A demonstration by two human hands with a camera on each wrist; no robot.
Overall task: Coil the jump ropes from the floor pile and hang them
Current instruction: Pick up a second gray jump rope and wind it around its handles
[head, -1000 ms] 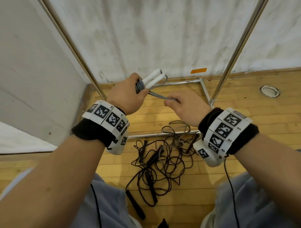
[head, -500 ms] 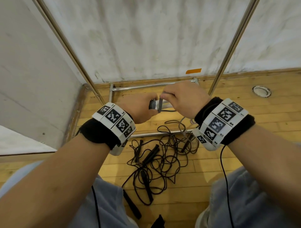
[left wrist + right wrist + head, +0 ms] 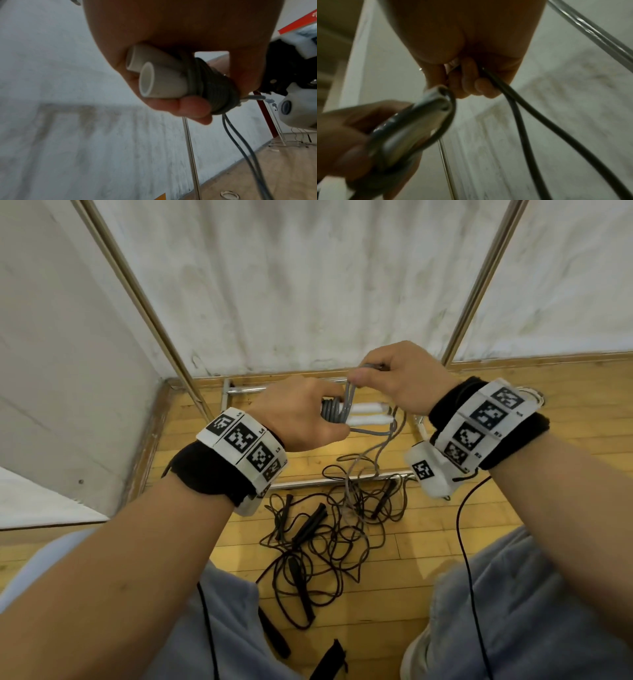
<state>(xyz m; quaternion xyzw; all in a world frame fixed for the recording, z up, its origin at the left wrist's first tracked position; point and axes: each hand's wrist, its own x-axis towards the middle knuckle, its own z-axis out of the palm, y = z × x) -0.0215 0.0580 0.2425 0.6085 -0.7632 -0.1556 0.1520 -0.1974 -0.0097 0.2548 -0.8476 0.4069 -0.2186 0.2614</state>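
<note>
Plank floor [image 3: 445, 542], tangled black cords [image 3: 329, 535]

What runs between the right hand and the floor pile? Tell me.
In the head view, the grey rope hangs doubled from the right hand, past the white handles in the left hand, onto the black ropes.

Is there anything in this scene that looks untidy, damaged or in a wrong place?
The black jump ropes lie in one tangled heap on the wooden floor, cords crossing each other and handles scattered. The loose end of the grey rope hangs down into that heap. Nothing looks damaged or spilled.
</note>
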